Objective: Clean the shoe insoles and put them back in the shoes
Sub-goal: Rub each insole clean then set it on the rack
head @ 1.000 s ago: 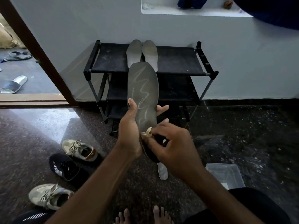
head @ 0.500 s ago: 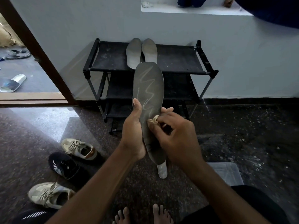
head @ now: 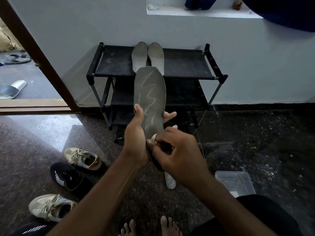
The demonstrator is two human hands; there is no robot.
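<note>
Left hand (head: 136, 138) curled round grey insole (head: 150, 92), held upright in front of shoe rack (head: 187, 65). Right hand (head: 180, 155) pinches small cloth wad (head: 151, 140) against its heel end. Two more insoles (head: 139, 56) lie atop rack.

A black shoe rack (head: 187, 65) stands beyond the left grip (head: 136, 142); a clear tub (head: 235, 180), perhaps plastic, sits nearer, to its right.

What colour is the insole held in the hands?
Dark grey insole with pale zigzag streaks; the head view shows it best.
</note>
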